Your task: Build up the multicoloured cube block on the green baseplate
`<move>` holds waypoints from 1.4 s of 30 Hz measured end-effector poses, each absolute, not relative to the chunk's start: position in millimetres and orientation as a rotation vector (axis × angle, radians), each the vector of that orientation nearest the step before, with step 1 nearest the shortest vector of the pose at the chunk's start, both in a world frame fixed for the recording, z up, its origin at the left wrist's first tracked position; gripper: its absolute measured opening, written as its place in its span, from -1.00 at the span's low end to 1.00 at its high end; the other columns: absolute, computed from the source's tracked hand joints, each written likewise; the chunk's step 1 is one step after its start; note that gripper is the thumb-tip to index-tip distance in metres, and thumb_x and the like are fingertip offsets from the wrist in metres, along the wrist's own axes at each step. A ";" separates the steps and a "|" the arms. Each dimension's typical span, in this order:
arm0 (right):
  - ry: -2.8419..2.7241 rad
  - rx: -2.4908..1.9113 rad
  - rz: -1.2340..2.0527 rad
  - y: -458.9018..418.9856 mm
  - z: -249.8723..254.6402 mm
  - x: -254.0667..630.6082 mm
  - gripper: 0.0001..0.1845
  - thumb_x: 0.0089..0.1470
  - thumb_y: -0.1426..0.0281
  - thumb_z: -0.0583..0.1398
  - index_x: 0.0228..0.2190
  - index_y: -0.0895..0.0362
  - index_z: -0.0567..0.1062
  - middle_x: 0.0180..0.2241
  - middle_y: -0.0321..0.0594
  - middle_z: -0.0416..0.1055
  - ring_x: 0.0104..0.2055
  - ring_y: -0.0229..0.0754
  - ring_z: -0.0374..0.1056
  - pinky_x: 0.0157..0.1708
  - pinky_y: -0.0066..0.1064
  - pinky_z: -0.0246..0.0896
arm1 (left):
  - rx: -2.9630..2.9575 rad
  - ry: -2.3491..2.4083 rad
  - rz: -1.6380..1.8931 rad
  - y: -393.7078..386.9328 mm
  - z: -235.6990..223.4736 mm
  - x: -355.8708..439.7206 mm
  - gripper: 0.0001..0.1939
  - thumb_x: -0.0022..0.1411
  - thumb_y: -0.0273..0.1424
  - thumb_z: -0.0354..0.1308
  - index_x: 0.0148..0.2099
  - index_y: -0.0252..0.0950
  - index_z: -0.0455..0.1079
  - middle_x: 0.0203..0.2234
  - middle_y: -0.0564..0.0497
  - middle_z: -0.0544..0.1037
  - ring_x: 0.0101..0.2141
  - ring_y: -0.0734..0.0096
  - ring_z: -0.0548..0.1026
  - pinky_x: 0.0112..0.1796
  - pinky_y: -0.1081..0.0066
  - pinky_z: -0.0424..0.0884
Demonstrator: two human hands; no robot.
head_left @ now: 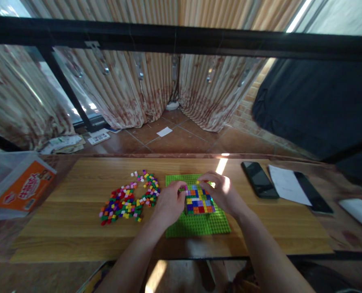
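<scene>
A green studded baseplate [199, 226] lies on the wooden table [77, 228]. On its middle stands a block of small multicoloured bricks [199, 201]. My left hand [169, 203] rests against the block's left side, fingers curled with fingertips pinched at its top left corner. My right hand [222, 191] curves over the block's far right side, fingers bent and touching its top edge. Whether either hand pinches a single brick is too small to make out. A loose pile of small coloured bricks [127, 199] lies just left of the baseplate.
A clear plastic box with an orange label [19, 187] sits at the table's left end. A black phone [258, 179], a white paper [286, 184] and another dark phone [313, 197] lie to the right. A black rail [181, 38] and curtains stand behind.
</scene>
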State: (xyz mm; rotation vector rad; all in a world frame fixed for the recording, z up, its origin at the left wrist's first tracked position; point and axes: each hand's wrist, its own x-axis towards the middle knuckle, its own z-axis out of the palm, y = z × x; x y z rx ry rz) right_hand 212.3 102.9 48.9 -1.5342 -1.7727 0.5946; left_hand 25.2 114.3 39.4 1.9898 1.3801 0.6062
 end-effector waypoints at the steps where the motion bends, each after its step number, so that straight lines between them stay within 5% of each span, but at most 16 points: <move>1: -1.771 -1.528 0.597 103.4 49.0 210.6 -0.85 0.10 0.41 0.15 -0.39 0.12 0.55 -0.34 -0.20 0.47 -0.28 -0.20 0.40 -0.23 -0.34 0.28 | 1.989 1.379 0.605 114.2 39.0 25.1 -0.74 0.22 -0.52 0.03 -0.06 -0.33 0.44 -0.14 -0.09 0.56 -0.13 0.26 0.51 -0.06 0.28 0.40; 42: -1.872 -1.519 0.639 106.9 41.8 185.7 -0.83 0.10 0.45 0.15 -0.38 0.06 0.56 -0.35 -0.27 0.48 -0.26 -0.21 0.41 -0.23 -0.36 0.27 | 1.967 1.363 0.668 113.3 37.9 21.5 -0.75 0.22 -0.51 0.05 -0.07 -0.32 0.45 -0.15 -0.11 0.58 -0.17 0.28 0.53 -0.08 0.29 0.43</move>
